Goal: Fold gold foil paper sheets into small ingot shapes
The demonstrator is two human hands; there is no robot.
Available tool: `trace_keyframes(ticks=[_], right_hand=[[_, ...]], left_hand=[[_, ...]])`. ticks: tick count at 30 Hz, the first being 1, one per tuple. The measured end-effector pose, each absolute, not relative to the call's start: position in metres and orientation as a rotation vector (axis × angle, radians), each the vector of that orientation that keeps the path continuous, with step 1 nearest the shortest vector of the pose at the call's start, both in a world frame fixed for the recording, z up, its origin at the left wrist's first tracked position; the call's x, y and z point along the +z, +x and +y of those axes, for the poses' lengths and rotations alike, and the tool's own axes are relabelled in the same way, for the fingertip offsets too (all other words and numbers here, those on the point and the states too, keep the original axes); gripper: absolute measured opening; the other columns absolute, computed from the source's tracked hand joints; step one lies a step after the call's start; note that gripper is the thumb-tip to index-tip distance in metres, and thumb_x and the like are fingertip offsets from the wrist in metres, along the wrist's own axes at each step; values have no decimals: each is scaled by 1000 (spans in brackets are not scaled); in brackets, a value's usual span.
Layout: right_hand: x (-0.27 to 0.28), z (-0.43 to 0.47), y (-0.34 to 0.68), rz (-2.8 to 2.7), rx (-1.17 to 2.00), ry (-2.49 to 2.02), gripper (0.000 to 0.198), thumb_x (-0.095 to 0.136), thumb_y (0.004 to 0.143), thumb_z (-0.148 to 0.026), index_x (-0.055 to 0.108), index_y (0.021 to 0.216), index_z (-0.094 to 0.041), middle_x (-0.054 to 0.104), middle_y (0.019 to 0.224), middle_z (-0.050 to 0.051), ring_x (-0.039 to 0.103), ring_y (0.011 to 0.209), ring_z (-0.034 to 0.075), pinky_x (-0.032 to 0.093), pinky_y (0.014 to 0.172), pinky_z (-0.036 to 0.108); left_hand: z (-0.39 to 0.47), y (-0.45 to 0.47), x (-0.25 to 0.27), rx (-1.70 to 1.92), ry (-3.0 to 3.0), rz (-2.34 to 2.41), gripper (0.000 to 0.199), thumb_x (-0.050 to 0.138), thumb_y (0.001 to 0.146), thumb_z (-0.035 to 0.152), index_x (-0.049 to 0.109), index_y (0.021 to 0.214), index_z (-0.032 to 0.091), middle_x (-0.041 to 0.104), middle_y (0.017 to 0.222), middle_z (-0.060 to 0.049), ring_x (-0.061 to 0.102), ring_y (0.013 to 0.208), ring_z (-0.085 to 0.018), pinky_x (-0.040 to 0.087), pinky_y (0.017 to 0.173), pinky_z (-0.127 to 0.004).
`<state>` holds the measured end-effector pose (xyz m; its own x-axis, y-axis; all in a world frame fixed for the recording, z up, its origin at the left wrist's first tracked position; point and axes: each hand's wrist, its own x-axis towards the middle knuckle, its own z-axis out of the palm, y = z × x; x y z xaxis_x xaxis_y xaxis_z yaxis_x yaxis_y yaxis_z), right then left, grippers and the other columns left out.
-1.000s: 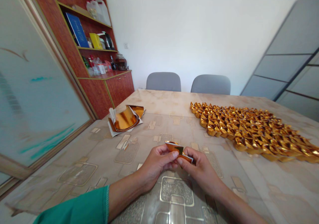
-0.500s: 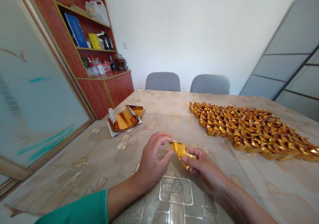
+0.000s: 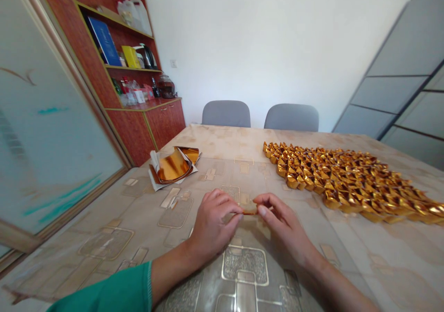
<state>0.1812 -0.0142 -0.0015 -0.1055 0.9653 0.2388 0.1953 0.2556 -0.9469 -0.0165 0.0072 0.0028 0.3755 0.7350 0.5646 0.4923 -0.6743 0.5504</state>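
Note:
Between my two hands, over the near middle of the table, a small folded piece of gold foil paper (image 3: 249, 212) is seen nearly edge-on as a thin strip. My left hand (image 3: 215, 219) pinches its left end between thumb and fingertips. At the other end, the thumb and index finger of my right hand (image 3: 282, 222) close on the foil, partly covering it. Beyond my left hand lies a curled stack of gold foil sheets (image 3: 175, 166) with white paper. Many folded gold foil ingots (image 3: 333, 175) stand in packed rows on the right.
A patterned cover lies over the table (image 3: 121, 205). Two grey chairs (image 3: 226, 113) stand at its far edge, by the white wall. A red-brown shelf cabinet (image 3: 149, 122) with bottles, a kettle and boxes is at the back left, beside a frosted sliding door (image 3: 55, 118).
The foil piece has turned from showing its broad gold face to lying level and edge-on. My left fingers have closed on its left end, and my right hand has shifted its grip to the right end.

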Motion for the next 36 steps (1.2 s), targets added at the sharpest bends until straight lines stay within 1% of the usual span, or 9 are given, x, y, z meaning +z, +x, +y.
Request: trace_keyframes(ticks=[2,5,7,14,20,24,28,32,36], right_hand=[[3,-14,182,-1647,820,-1085,23,70,84,-39,65,100,-23,61,94,3,54,83,20,41,72,31],[8,-14,182,-1759,730,-1002,10,67,88,-32,66,84,-23,61,87,3,56,84,21,41,76,31],[8,-14,182,-1774,725,-983,18,63,91,-32,65,76,-23,61,80,2,57,82,20,41,75,31],[0,-11,182,-1535,902,-1067,15,72,83,-34,69,93,-22,66,81,1,58,78,19,43,73,31],[2,-10,183,-1481,968,-1106,21,68,84,-38,66,73,-19,65,71,2,56,70,18,43,68,30],[1,-9,183,-1479,972,-1043,18,64,87,-39,66,96,-23,67,87,4,61,83,21,47,76,34],[-5,-10,182,-1564,888,-1042,32,54,93,-28,52,125,-30,64,106,5,61,93,21,49,83,37],[-7,-13,179,-1857,622,-971,49,54,87,-10,48,130,-31,57,114,6,57,90,19,50,80,35],[-4,-15,178,-2017,502,-857,47,55,87,-7,51,128,-30,52,117,6,53,105,22,50,87,36]], left_hand=[[7,-15,2,1167,2281,1120,9,68,80,18,72,73,22,68,72,-4,57,77,-22,36,75,-34],[6,-13,4,1095,2211,1135,10,70,80,20,70,70,21,67,69,-2,58,73,-20,36,72,-32],[4,-11,6,1045,2156,1120,11,70,80,22,69,69,21,67,70,-1,58,71,-18,37,70,-30],[5,-7,2,984,1676,1121,13,70,74,26,68,64,18,64,64,-1,54,60,-15,38,60,-27],[6,-3,0,945,1406,1072,12,71,66,26,65,64,15,64,63,-1,55,59,-14,41,59,-26],[7,-3,5,993,1264,1018,17,76,66,27,65,64,15,63,62,0,54,59,-12,40,59,-24],[9,-6,7,1022,912,886,23,82,65,29,68,77,15,67,72,0,56,62,-9,39,58,-19],[9,-9,7,951,697,813,29,84,64,28,67,84,15,68,75,0,58,60,-7,40,53,-16],[3,-8,8,878,669,784,29,83,64,26,65,84,14,67,72,0,59,59,-7,44,54,-17]])
